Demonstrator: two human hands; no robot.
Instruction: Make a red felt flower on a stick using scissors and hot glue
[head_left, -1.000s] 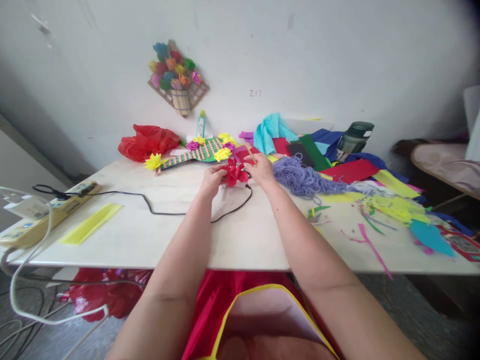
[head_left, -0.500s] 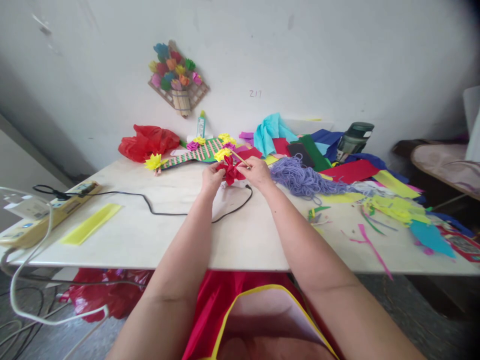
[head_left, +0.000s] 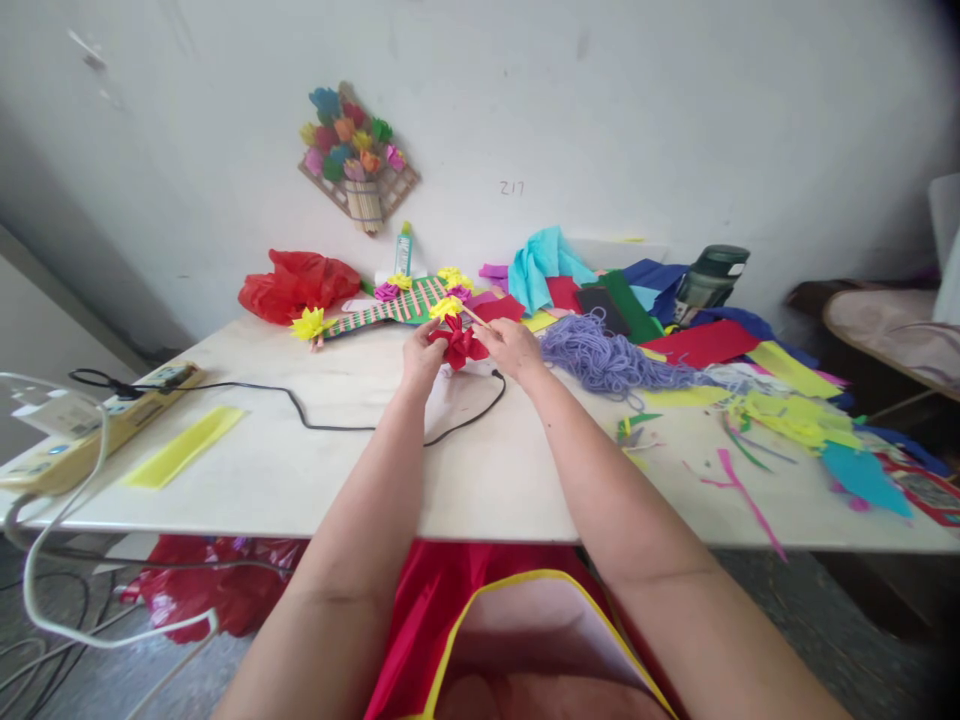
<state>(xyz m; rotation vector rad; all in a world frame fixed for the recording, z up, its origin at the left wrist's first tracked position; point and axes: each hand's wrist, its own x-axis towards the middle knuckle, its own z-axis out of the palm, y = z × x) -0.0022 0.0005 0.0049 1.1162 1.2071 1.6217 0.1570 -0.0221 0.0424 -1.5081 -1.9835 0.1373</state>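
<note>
A red paper flower is held over the middle of the table between my two hands. My left hand is closed, pinching the flower's left petals. My right hand is closed around a thin wooden stick that slants up to the left, and its fingertips touch the flower's right side. Just behind lies a green, striped, fan-like craft with yellow flowers and purple flowers on it.
Purple yarn and scattered coloured paper cover the right side, with a dark bottle behind. A black cable crosses the table from a power strip. A yellow strip lies at left; a red bag sits behind.
The red flower has tilted and shifted slightly left between my fingers. My right hand and the stick have moved a little to the left. The rest stays in place.
</note>
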